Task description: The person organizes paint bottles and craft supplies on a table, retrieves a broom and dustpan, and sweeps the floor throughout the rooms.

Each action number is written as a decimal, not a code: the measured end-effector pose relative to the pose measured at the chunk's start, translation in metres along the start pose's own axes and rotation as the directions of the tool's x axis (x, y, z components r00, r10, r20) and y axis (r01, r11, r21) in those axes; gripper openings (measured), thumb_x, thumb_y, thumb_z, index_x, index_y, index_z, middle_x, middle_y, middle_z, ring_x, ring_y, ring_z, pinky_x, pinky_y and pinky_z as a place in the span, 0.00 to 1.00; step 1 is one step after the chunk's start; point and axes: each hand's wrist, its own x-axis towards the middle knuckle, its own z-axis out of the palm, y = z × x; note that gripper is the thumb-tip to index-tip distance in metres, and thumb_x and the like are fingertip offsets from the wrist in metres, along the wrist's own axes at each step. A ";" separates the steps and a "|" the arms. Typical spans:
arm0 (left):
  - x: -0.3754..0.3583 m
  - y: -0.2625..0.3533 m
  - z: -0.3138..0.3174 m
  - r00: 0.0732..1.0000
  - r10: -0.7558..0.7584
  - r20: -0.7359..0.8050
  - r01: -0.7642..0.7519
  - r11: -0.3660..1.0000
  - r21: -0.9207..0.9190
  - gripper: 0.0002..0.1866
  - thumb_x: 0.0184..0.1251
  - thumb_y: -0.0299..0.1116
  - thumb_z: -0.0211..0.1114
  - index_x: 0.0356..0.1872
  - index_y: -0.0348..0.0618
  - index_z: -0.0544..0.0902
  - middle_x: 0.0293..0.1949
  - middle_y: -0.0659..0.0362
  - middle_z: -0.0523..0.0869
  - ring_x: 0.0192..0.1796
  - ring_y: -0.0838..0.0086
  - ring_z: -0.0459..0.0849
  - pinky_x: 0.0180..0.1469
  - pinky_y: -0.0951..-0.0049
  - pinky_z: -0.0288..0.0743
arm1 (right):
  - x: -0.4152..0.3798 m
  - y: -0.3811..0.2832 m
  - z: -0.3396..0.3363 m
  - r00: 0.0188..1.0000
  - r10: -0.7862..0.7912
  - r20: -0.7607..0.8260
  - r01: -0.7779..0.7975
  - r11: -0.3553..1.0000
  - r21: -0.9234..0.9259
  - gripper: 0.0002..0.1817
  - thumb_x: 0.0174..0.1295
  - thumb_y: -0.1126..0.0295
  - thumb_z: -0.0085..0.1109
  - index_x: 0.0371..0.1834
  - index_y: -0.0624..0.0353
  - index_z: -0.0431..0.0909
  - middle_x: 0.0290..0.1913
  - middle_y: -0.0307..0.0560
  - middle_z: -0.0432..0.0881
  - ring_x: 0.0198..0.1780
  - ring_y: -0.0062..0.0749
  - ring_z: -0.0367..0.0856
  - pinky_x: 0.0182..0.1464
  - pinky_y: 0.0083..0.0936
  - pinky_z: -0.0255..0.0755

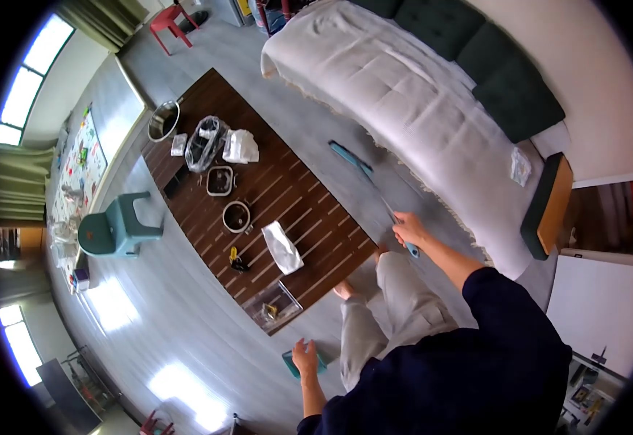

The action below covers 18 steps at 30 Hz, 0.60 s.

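Observation:
My right hand (408, 228) is closed round the handle of a broom (389, 209). Its teal head (351, 159) lies on the floor between the table and the sofa, and the end of the handle sticks out below my fist. On the other side, my left hand (305, 358) is over a teal dustpan (321, 362) near the table's near corner. Its fingers are curled, apparently round the dustpan's handle, which is hidden from above. Part of the pan shows on both sides of the hand.
A dark wooden table (316, 217) bears pots, a plastic bag (206, 143), white tissue packs and a clear tray (273, 308). A sofa (396, 94) with a white cover runs along the right. A green chair (117, 226) stands at the left, a red stool (173, 25) farther back.

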 end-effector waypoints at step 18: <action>0.052 0.233 0.074 0.667 -0.636 0.387 0.745 0.582 -0.327 0.18 0.62 0.35 0.65 0.49 0.35 0.80 0.37 0.57 0.85 0.35 0.77 0.81 0.39 0.78 0.75 | 0.549 -0.281 0.142 0.859 -0.506 0.072 0.420 0.619 -0.663 0.29 0.57 0.75 0.49 0.65 0.63 0.60 0.38 0.59 0.82 0.36 0.48 0.83 0.39 0.40 0.78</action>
